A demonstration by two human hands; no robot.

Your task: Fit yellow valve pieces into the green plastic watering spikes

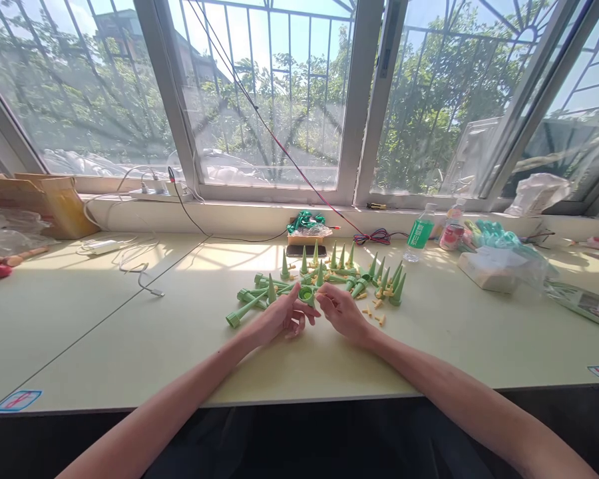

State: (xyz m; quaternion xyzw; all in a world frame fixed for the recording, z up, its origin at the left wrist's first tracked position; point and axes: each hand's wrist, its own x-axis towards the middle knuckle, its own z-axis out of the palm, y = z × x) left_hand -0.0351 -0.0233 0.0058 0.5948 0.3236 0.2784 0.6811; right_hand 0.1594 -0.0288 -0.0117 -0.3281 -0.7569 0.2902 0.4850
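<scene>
Holding green cone (pixel 307 297), mouth toward camera, axis foreshortened.

Dark, faintly creased clothing (pixel 289 442) is seen at six o'clock; the left forearm (pixel 182 394), at seven o'clock, and right forearm (pixel 462 392), at five, are uncovered.

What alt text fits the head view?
Two bare hands, left and right, meet over a pale table, the left holding a green cone open end up, among more green cones and small yellow pieces, before bright windows.
</scene>
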